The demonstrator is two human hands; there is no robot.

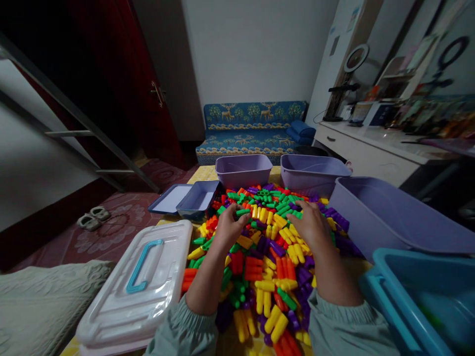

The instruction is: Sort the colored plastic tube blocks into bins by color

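A big heap of short plastic peg blocks [267, 257] in red, yellow, green, purple and orange covers the table in front of me. My left hand [227, 228] rests on the heap's left side, its fingers pinched on a green block [243, 212]. My right hand [311, 223] lies palm down on the blocks to the right, fingers stretched forward and slightly spread, holding nothing that I can see. Both forearms wear pale grey-green sleeves.
Three lilac tubs [243, 170] [313, 173] [393, 217] ring the heap's far and right sides. A blue bin [419, 291] stands near right. A white lid with a teal handle [139, 284] lies left, small blue trays [185, 198] beyond. Sofa and desk behind.
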